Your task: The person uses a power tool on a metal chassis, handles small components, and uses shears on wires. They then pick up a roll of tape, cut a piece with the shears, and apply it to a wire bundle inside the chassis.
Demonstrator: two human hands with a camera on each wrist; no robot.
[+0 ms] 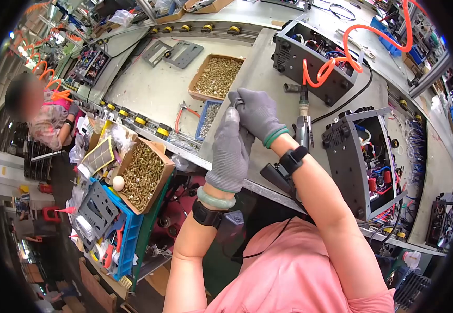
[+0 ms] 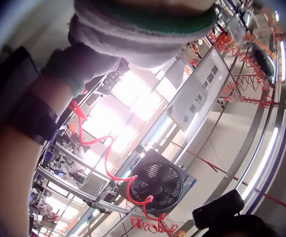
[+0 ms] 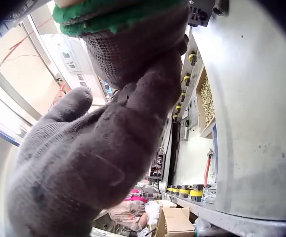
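Both hands wear grey knitted gloves and meet above the workbench's front edge. In the head view my left hand (image 1: 228, 154) points forward, thumb raised; in the right wrist view the left glove (image 3: 98, 143) runs with straight fingers up to the other hand. My right hand (image 1: 260, 115), with its green cuff, curls round the left glove's fingertips, hiding them. A pneumatic screwdriver (image 1: 303, 130) on an orange coiled hose (image 1: 349, 39) lies right of the hands. Beyond them stand a carton of brass-coloured screws (image 1: 217, 76) and a blue tray of small metal parts (image 1: 210, 119).
Two open electrical chassis (image 1: 315, 62) stand at right, the nearer chassis (image 1: 362, 161) beside my right forearm. Red-handled pliers (image 1: 181, 116) and grey metal plates (image 1: 173, 55) lie on the line. At left, a second screw carton (image 1: 142, 175) adjoins a blue crate (image 1: 127, 242); another person (image 1: 49, 122) works beyond.
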